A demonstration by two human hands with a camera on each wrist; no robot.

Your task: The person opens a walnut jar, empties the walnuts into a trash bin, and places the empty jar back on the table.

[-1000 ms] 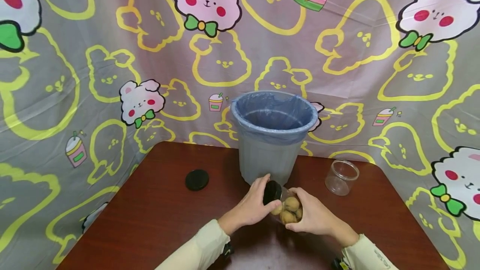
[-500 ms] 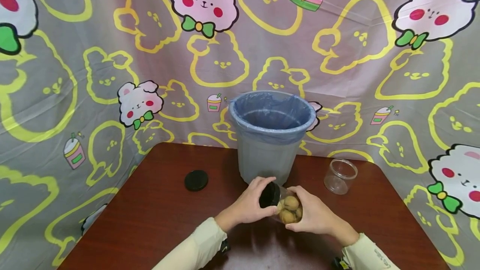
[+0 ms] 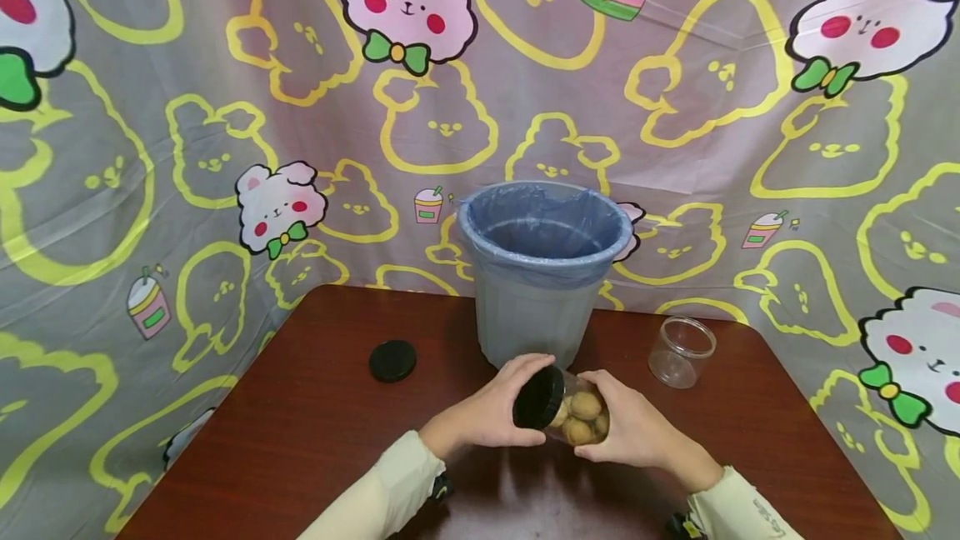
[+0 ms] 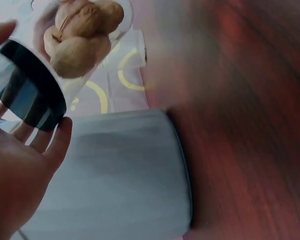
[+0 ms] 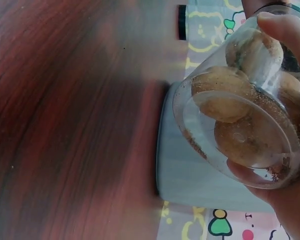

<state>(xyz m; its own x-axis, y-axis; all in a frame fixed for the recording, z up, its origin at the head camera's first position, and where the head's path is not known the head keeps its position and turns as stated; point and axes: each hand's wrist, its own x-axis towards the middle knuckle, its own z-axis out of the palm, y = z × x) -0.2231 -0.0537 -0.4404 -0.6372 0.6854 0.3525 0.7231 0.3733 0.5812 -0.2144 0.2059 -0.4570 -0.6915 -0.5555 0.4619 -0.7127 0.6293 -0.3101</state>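
Note:
A clear jar [image 5: 212,67] of walnuts [image 3: 585,408] is held tilted above the table in front of the bin, its base to the right and its black lid [image 3: 536,398] to the left. My left hand [image 3: 487,411] grips the lid, thumb below and fingers over the top; the left wrist view shows fingertips on the lid's [image 4: 45,82] edge. Around the jar's body my right hand [image 3: 641,427] is wrapped, its thumb [image 5: 282,25] on the clear wall. Several walnuts [image 5: 240,142] and brown crumbs lie near the base. Whether the lid sits tight cannot be told.
A grey bin [image 3: 532,315] with a blue liner [image 3: 551,223] stands behind the hands. On the dark red table [image 3: 315,440], another black lid [image 3: 392,361] lies at left and a clear open jar [image 3: 681,354] stands at right. Patterned cloth [image 3: 300,132] hangs behind.
My left hand and the black lid have shifted slightly left, and the lid's flat top has turned more into sight. The right hand keeps its hold on the jar with little motion.

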